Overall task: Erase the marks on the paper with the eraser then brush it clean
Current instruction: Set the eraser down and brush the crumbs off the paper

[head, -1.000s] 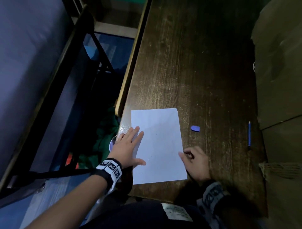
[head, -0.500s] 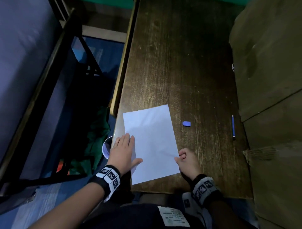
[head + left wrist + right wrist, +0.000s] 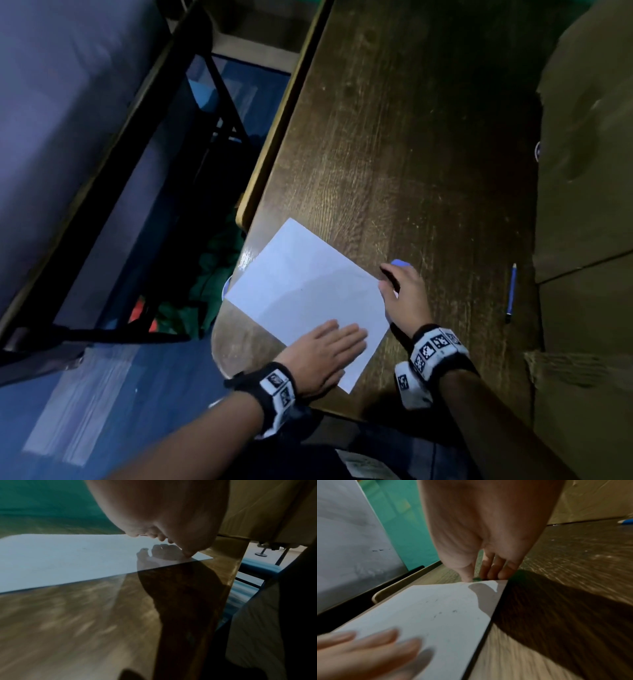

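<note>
The white paper [image 3: 305,294] lies askew near the table's left front corner, with faint pencil marks [image 3: 440,612] on it. My left hand [image 3: 342,337] rests flat on its near corner, fingers straight. The small blue eraser [image 3: 400,263] sits on the table just past the paper's right corner. My right hand [image 3: 394,281] is on it; in the right wrist view the thumb and fingertips [image 3: 488,574] pinch the eraser [image 3: 476,579] against the wood. Most of the eraser is hidden by the hand.
A blue pencil [image 3: 510,291] lies to the right, close to the cardboard boxes [image 3: 582,171] along the table's right side. The table's left edge [image 3: 274,137] drops to the floor, where a round container rim [image 3: 226,287] and a dark bench frame [image 3: 137,137] show.
My right hand has gone forward from the paper's near right edge to the eraser. The left hand shifted from the paper's left side to its near corner, and the sheet turned askew.
</note>
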`<action>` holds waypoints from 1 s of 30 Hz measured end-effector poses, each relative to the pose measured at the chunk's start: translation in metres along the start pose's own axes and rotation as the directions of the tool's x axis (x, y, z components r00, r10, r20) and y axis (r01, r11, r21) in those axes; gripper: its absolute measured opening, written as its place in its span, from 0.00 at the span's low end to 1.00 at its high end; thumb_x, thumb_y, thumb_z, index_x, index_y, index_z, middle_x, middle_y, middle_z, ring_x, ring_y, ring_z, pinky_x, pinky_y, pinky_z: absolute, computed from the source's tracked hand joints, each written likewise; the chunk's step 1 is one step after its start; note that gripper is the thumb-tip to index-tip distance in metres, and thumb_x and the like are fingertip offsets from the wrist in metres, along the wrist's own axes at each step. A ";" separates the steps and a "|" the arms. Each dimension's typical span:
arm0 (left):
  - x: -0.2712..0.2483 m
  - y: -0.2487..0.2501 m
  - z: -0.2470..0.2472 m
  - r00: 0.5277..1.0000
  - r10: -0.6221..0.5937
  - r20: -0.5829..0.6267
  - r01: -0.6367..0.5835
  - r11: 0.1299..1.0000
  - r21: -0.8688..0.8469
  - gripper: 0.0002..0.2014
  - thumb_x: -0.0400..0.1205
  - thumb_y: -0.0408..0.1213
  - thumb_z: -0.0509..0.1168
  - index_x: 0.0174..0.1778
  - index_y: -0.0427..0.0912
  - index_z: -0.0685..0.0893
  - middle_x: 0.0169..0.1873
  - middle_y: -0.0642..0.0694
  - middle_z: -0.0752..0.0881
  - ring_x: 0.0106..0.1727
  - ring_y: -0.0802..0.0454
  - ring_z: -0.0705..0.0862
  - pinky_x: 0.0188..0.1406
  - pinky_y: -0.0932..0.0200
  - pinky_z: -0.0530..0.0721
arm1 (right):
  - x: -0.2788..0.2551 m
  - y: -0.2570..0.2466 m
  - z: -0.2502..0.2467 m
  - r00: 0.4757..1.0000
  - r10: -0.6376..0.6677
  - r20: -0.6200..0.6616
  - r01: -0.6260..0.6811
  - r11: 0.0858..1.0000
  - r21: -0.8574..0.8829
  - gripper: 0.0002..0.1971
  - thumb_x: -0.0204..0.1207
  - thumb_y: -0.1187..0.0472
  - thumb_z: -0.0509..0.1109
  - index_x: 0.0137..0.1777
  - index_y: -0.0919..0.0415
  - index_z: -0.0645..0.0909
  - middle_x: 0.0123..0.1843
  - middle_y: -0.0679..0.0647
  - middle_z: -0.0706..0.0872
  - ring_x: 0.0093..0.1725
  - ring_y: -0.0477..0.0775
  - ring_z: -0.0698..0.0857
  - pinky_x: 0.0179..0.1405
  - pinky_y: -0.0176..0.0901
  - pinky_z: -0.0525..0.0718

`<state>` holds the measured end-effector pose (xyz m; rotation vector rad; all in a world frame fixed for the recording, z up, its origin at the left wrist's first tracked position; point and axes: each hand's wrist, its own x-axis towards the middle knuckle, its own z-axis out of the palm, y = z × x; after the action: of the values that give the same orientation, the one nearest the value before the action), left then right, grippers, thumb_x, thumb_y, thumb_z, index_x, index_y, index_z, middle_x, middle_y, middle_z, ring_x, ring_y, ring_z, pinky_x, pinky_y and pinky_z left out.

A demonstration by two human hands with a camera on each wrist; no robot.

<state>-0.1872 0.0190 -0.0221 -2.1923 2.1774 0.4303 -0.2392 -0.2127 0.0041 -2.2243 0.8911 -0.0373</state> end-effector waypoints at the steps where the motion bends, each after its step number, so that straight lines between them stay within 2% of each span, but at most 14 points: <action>1: 0.012 0.007 0.004 0.999 -0.033 0.032 0.032 0.999 0.004 0.32 0.90 0.52 0.48 0.90 0.43 0.55 0.90 0.46 0.54 0.89 0.49 0.53 0.85 0.43 0.47 | -0.007 0.006 0.001 0.998 -0.031 -0.051 0.030 0.999 -0.030 0.16 0.83 0.65 0.67 0.69 0.57 0.82 0.66 0.56 0.78 0.65 0.52 0.76 0.63 0.36 0.69; 3: 0.030 0.018 0.010 0.990 -0.140 0.021 0.140 0.990 -0.017 0.33 0.91 0.54 0.44 0.91 0.43 0.50 0.90 0.47 0.50 0.90 0.49 0.50 0.85 0.44 0.41 | -0.028 0.019 0.006 0.992 -0.095 -0.082 0.088 0.992 -0.091 0.18 0.82 0.67 0.66 0.70 0.56 0.81 0.66 0.55 0.79 0.66 0.55 0.77 0.65 0.44 0.74; 5: 0.040 0.021 0.014 0.975 -0.222 -0.011 0.221 0.974 -0.046 0.33 0.92 0.56 0.43 0.91 0.45 0.49 0.90 0.48 0.48 0.90 0.50 0.49 0.86 0.44 0.40 | -0.053 0.034 0.015 0.988 -0.154 0.015 0.154 0.963 -0.220 0.19 0.83 0.66 0.65 0.74 0.57 0.79 0.75 0.55 0.77 0.73 0.58 0.76 0.68 0.53 0.77; 9: 0.029 -0.003 0.014 0.959 -0.278 -0.058 0.272 0.958 -0.090 0.32 0.91 0.58 0.43 0.90 0.47 0.57 0.89 0.49 0.57 0.89 0.51 0.55 0.84 0.43 0.52 | -0.074 0.053 0.014 0.975 -0.166 0.150 0.206 0.926 -0.316 0.24 0.86 0.56 0.61 0.82 0.52 0.70 0.86 0.48 0.63 0.83 0.51 0.64 0.72 0.54 0.70; 11: 0.012 -0.029 0.012 0.906 -0.413 -0.090 0.399 0.907 -0.135 0.31 0.91 0.55 0.45 0.89 0.46 0.62 0.88 0.48 0.62 0.88 0.50 0.59 0.82 0.41 0.57 | -0.071 0.051 0.008 0.974 -0.130 0.185 0.178 0.946 -0.272 0.25 0.86 0.57 0.62 0.83 0.49 0.67 0.86 0.43 0.58 0.84 0.45 0.59 0.77 0.53 0.64; 14: -0.005 -0.054 0.006 0.804 -0.581 -0.127 0.562 0.812 -0.158 0.31 0.92 0.52 0.44 0.89 0.41 0.60 0.88 0.44 0.58 0.89 0.45 0.58 0.85 0.40 0.53 | -0.068 0.046 0.007 0.979 -0.089 0.184 0.129 0.968 -0.214 0.27 0.87 0.60 0.61 0.84 0.45 0.62 0.85 0.36 0.57 0.81 0.31 0.52 0.83 0.49 0.57; 15: -0.001 -0.052 0.004 0.791 -0.596 -0.142 0.574 0.802 -0.166 0.31 0.92 0.51 0.45 0.89 0.40 0.59 0.88 0.43 0.58 0.89 0.44 0.58 0.85 0.40 0.52 | -0.067 0.045 0.008 0.981 -0.084 0.176 0.119 0.973 -0.199 0.27 0.86 0.61 0.61 0.84 0.45 0.62 0.84 0.36 0.58 0.81 0.30 0.52 0.83 0.48 0.57; 17: 0.015 -0.033 0.006 0.854 -0.493 -0.164 0.469 0.867 -0.165 0.31 0.91 0.52 0.46 0.89 0.40 0.61 0.88 0.43 0.58 0.88 0.44 0.59 0.85 0.40 0.51 | -0.066 0.044 0.011 0.986 -0.082 0.148 0.107 0.980 -0.170 0.27 0.86 0.63 0.61 0.83 0.47 0.64 0.84 0.39 0.62 0.82 0.35 0.57 0.83 0.50 0.60; 19: 0.028 -0.001 0.017 0.960 -0.240 -0.141 0.224 0.967 -0.123 0.32 0.91 0.54 0.46 0.90 0.42 0.57 0.89 0.44 0.55 0.89 0.46 0.57 0.85 0.42 0.49 | -0.065 0.045 0.014 0.991 -0.080 0.111 0.094 0.988 -0.121 0.26 0.86 0.65 0.61 0.82 0.49 0.67 0.83 0.43 0.66 0.82 0.40 0.61 0.82 0.52 0.64; 21: 0.029 0.021 0.031 0.994 -0.031 -0.103 0.026 0.999 -0.044 0.32 0.92 0.55 0.45 0.91 0.44 0.53 0.90 0.47 0.54 0.90 0.50 0.53 0.86 0.43 0.48 | -0.065 0.044 0.014 0.994 -0.078 0.081 0.084 0.994 -0.067 0.25 0.86 0.67 0.59 0.82 0.51 0.68 0.83 0.45 0.69 0.82 0.42 0.63 0.81 0.53 0.66; 22: 0.025 0.021 0.035 0.996 -0.007 -0.094 0.005 1.000 -0.015 0.32 0.92 0.55 0.45 0.91 0.45 0.52 0.90 0.48 0.53 0.90 0.51 0.52 0.86 0.44 0.47 | -0.065 0.043 0.013 0.994 -0.077 0.075 0.081 0.995 -0.052 0.25 0.86 0.68 0.58 0.82 0.52 0.68 0.82 0.46 0.70 0.82 0.43 0.65 0.81 0.52 0.67; 24: 0.018 0.004 0.030 0.989 -0.091 -0.113 0.090 0.996 -0.021 0.31 0.92 0.55 0.44 0.91 0.47 0.54 0.89 0.49 0.55 0.89 0.51 0.54 0.86 0.44 0.47 | -0.064 0.043 0.010 0.995 -0.069 0.067 0.072 0.996 -0.048 0.26 0.86 0.68 0.55 0.82 0.51 0.67 0.81 0.47 0.72 0.80 0.46 0.69 0.80 0.49 0.69; 27: 0.001 -0.044 0.018 0.909 -0.370 -0.190 0.361 0.929 -0.083 0.30 0.91 0.51 0.47 0.88 0.43 0.62 0.87 0.45 0.64 0.86 0.46 0.66 0.83 0.42 0.54 | -0.060 0.040 0.005 0.998 -0.045 0.052 0.046 0.999 -0.007 0.27 0.85 0.71 0.54 0.81 0.49 0.68 0.77 0.43 0.76 0.75 0.42 0.73 0.77 0.45 0.72; 30: 0.003 -0.073 0.002 0.763 -0.606 -0.226 0.587 0.796 -0.149 0.31 0.90 0.50 0.46 0.88 0.38 0.63 0.87 0.42 0.62 0.87 0.45 0.62 0.85 0.39 0.54 | -0.057 0.034 0.002 0.998 0.028 0.064 -0.030 0.999 0.033 0.29 0.86 0.72 0.53 0.81 0.44 0.67 0.74 0.40 0.79 0.73 0.39 0.74 0.76 0.42 0.73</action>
<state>-0.1157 0.0184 -0.0373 -2.9448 1.4013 0.1882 -0.3023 -0.1936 -0.0059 -2.1686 0.8821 0.0316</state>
